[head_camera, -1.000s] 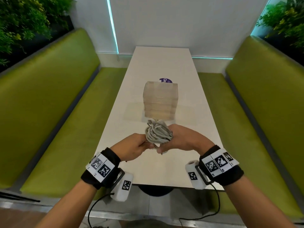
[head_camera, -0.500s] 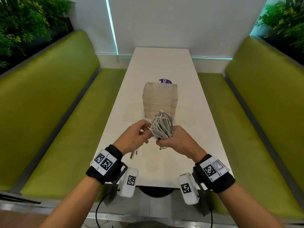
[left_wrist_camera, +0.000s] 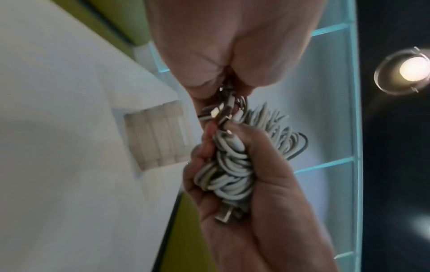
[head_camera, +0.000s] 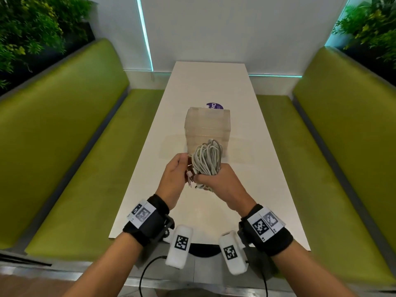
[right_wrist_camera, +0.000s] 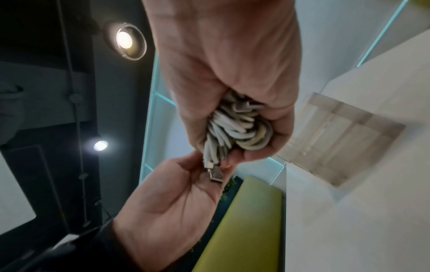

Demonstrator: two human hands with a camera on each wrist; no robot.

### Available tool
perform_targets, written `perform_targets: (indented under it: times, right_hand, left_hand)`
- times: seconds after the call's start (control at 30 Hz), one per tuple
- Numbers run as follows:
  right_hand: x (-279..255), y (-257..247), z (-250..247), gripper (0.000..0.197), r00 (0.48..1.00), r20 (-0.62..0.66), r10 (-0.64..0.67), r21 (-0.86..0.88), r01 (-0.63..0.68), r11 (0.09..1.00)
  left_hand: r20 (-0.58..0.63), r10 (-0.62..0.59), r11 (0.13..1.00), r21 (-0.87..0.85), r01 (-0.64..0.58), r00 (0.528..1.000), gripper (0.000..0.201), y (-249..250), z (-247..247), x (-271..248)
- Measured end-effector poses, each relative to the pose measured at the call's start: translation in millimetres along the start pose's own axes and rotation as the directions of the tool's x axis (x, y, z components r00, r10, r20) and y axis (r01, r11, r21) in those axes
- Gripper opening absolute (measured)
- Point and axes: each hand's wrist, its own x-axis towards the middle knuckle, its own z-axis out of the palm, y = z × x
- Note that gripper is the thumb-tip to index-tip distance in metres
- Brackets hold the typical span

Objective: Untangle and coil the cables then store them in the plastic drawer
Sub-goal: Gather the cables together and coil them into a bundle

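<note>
A thick bundle of coiled white cables (head_camera: 207, 157) is held upright above the white table (head_camera: 214, 86), just in front of the clear plastic drawer unit (head_camera: 207, 125). My right hand (head_camera: 216, 181) grips the lower part of the bundle (right_wrist_camera: 235, 127) in its fist. My left hand (head_camera: 174, 174) is at the bundle's left side and pinches loose cable ends with plugs (left_wrist_camera: 223, 108). A USB plug (right_wrist_camera: 215, 175) sticks out below the right fist, over the left palm. The drawers look closed.
Green padded benches (head_camera: 64, 129) run along both sides of the narrow table. A purple round sticker (head_camera: 215, 106) lies behind the drawer unit. Plants (head_camera: 27, 28) fill the upper corners, and a white wall closes the far end.
Both hands have lifted the cable bundle up and forward, toward the drawer unit. The bundle has turned more upright, and the left hand now holds the plug ends closer to it.
</note>
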Motion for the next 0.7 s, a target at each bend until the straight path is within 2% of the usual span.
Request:
perform_targets:
  times: [0.07, 0.13, 0.17, 0.23, 0.3, 0.37, 0.4, 0.47, 0.53, 0.57, 0.63, 0.7]
  right_hand:
    - [1.8, -2.6, 1.7, 0.004, 1.000, 0.009, -0.009, -0.057, 0.009, 0.998]
    - [5.0, -4.5, 1.9, 0.005, 0.999, 0.028, -0.025, -0.143, 0.029, 0.989]
    - [6.2, -5.4, 3.0, 0.011, 0.998, 0.051, -0.040, -0.192, 0.049, 0.980]
    - [6.4, -6.5, 7.7, 0.031, 0.992, 0.103, -0.071, -0.287, 0.098, 0.953]
    - [6.9, -6.0, 13.4, 0.040, 0.988, 0.137, -0.076, -0.387, 0.124, 0.914]
    - [10.2, -5.7, 16.9, 0.041, 0.978, 0.208, -0.029, -0.473, 0.127, 0.872]
    - [10.9, -6.6, 17.0, 0.043, 0.961, 0.278, -0.007, -0.468, 0.141, 0.873]
    - [11.9, -7.6, 12.5, 0.050, 0.902, 0.431, 0.019, -0.359, 0.152, 0.921]
    - [10.7, -8.6, 5.8, 0.046, 0.848, 0.530, 0.010, -0.211, 0.121, 0.970]
    - [9.5, -9.0, 3.1, 0.043, 0.838, 0.546, -0.002, -0.154, 0.103, 0.983]
    - [10.5, -5.8, 1.5, 0.045, 0.843, 0.538, -0.033, -0.081, 0.090, 0.993]
    - [13.9, -2.4, 2.5, 0.047, 0.847, 0.529, -0.054, -0.085, 0.116, 0.990]
  left_hand:
    - [0.080, -0.063, 0.987, -0.142, 0.074, 0.995, 0.057, 0.7, 0.7, 1.2]
    - [0.107, -0.058, 0.994, -0.090, 0.068, 0.993, 0.090, -1.8, 1.0, 1.6]
    - [0.090, -0.046, 0.997, -0.054, 0.052, 0.995, 0.105, -3.8, 1.8, 1.8]
    - [0.036, -0.024, 0.997, -0.076, 0.027, 0.999, 0.113, -7.3, 3.5, 2.6]
    - [-0.013, -0.024, 0.986, -0.165, 0.021, 1.000, 0.096, -7.9, 4.4, 2.7]
    - [-0.040, -0.016, 0.988, -0.155, 0.009, 0.999, 0.063, -6.7, 1.9, 2.9]
    - [-0.059, -0.007, 0.990, -0.143, -0.001, 0.998, 0.048, -6.4, -0.2, 2.4]
    - [-0.081, -0.019, 0.981, -0.192, 0.003, 0.997, 0.032, -7.7, -5.4, 2.4]
    - [-0.072, -0.042, 0.965, -0.262, 0.022, 0.996, 0.030, -7.2, -10.9, 2.8]
    - [-0.063, -0.050, 0.962, -0.273, 0.031, 0.997, 0.032, -7.0, -12.7, 3.5]
    - [-0.054, -0.056, 0.963, -0.267, 0.040, 0.997, 0.036, -8.1, -14.9, 5.5]
    - [-0.071, -0.065, 0.964, -0.260, 0.044, 0.995, 0.037, -9.6, -16.5, 8.3]
